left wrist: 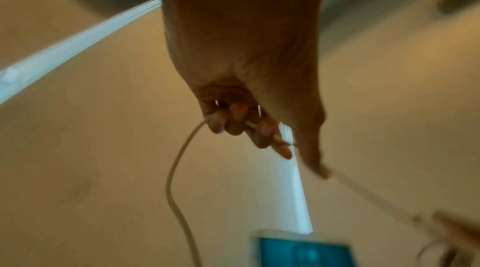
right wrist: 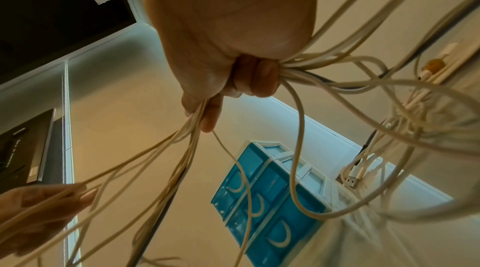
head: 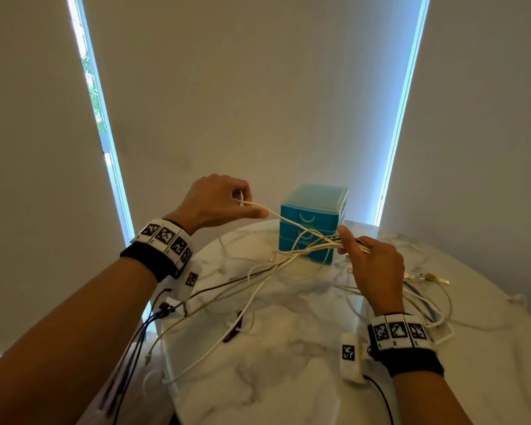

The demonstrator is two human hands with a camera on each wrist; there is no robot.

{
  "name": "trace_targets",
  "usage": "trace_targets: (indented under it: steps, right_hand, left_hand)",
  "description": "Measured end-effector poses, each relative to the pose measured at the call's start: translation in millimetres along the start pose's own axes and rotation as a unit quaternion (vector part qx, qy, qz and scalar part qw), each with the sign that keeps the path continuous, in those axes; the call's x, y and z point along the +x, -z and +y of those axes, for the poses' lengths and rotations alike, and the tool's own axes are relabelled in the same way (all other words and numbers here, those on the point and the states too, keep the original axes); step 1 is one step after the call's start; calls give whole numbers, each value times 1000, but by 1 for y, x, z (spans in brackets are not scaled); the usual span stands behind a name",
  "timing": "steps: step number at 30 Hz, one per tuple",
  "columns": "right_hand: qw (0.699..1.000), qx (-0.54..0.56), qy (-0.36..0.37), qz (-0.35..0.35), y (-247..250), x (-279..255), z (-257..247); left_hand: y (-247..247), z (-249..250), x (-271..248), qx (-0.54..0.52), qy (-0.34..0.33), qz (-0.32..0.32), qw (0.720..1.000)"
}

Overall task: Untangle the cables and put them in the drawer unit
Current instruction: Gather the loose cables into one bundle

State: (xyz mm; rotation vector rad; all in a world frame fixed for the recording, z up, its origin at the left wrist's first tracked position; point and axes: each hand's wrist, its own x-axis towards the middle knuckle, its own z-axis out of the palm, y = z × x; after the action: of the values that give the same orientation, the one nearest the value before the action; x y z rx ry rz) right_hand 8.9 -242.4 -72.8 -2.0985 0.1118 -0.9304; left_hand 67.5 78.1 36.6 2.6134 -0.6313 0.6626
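A tangle of white cables (head: 292, 256) hangs above the marble table (head: 288, 363), with one dark cable (head: 227, 283) among them. My right hand (head: 354, 246) grips the bunch (right wrist: 298, 72) in a fist, just in front of the blue three-drawer unit (head: 314, 220). My left hand (head: 246, 202) is raised to the left and pinches a single white cable (left wrist: 179, 152) drawn out of the bunch. All drawers of the unit (right wrist: 262, 195) look closed.
More white cables and plugs (head: 426, 289) lie on the table to the right of my right hand. A USB plug (right wrist: 354, 179) rests near the unit. Cable ends (head: 154, 351) hang over the table's left edge. Window blinds stand behind.
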Motion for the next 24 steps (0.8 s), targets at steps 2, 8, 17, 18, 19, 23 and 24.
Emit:
trace_targets:
  steps: [2,8,17,18,19,23,24]
  right_hand:
    - [1000,-1,-11,20,4,1,0]
    - [999,-28,2,31,5,2,-4]
    - [989,-118,80,-41,-10,2,-16]
    - [987,-114,99,-50,-9,2,-19]
    - [986,-105,117,-63,-8,2,-23]
    - [982,-92,143,-79,3,11,-43]
    - [981,-105,142,-74,8,14,-46]
  left_hand:
    - [8,-15,0,101,12,-18,995]
    - [9,-68,-11,269,105,-116,950]
    - [-2,21,2,100,46,-207,972]
    - [-1,41,8,-14,5,-164,986]
    - [-2,63,9,-113,-27,-167,979]
    - [-48,90,11,-162,-81,-365,913]
    - [-62,79,10,-161,-84,-372,910]
